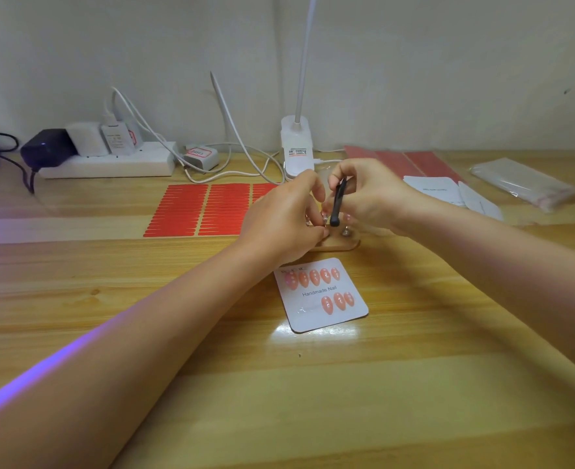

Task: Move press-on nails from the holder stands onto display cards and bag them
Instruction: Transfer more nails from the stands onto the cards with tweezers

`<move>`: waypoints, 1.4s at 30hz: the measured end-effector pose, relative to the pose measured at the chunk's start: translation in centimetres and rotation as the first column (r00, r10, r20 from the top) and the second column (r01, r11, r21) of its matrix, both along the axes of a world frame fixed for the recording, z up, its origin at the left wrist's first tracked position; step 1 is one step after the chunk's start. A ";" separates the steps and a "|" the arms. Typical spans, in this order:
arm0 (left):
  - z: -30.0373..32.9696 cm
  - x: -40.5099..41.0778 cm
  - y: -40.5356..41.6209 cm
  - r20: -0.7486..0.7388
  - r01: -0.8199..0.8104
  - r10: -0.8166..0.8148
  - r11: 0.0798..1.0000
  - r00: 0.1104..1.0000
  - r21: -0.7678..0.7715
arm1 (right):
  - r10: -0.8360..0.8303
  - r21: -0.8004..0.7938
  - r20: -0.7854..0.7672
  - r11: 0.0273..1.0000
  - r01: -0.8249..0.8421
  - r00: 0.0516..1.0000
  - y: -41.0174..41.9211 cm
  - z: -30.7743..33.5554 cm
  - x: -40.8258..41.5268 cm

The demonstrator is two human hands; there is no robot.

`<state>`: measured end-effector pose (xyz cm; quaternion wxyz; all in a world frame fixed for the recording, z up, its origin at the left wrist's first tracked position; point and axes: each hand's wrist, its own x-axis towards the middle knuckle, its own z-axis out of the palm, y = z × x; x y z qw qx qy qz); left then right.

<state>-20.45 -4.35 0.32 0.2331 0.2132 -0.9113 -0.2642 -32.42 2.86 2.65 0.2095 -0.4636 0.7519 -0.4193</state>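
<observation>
My left hand [284, 220] curls down over the wooden holder stand [342, 243], fingertips pinched at something small there, probably a nail on its peg, though my fingers hide it. My right hand [369, 196] sits just right of the stand, fingers wrapped round a black tool [337, 206] held nearly upright, its tip down among the pegs. Just in front of the stand lies the white display card [319, 296], five pink nails [314, 277] in its top row and three in the lower. Left of the stand are the red adhesive sheets [208, 209]; well to its right, clear bags [523, 182].
</observation>
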 end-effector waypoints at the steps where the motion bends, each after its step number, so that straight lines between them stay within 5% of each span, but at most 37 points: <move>1: 0.0 0.0 0.0 0.003 0.001 -0.001 1.000 1.000 0.006 | 0.005 0.009 0.009 1.000 -0.005 1.000 -0.1 0.0 0.0; 4: 0.0 -0.1 0.1 0.010 0.004 -0.004 1.000 1.000 0.013 | 0.000 0.058 -0.016 0.998 0.001 1.000 0.2 -0.4 -0.4; 7: 0.0 -0.2 -0.1 0.019 0.000 0.000 1.000 1.000 0.020 | -0.043 -0.083 0.106 0.995 0.052 0.993 0.5 0.6 -1.0; 14: -0.1 -0.1 0.1 -0.004 0.021 -0.021 1.000 1.000 0.013 | 0.032 -0.191 -0.044 0.981 -0.040 0.999 1.1 3.2 -0.9; 22: -0.1 0.0 0.1 -0.005 0.004 -0.005 1.000 1.000 -0.022 | 0.227 0.150 -0.223 0.969 -0.196 0.948 1.1 2.2 -0.7; 35: 0.2 0.0 0.0 0.030 0.001 -0.001 1.000 1.000 -0.022 | 0.373 0.284 -0.427 0.920 -0.270 0.823 0.6 3.2 -0.6; 42: 0.3 0.0 0.2 -0.005 -0.055 0.055 0.998 0.998 0.025 | 0.361 0.228 -0.401 0.930 -0.289 0.842 0.6 2.9 -0.8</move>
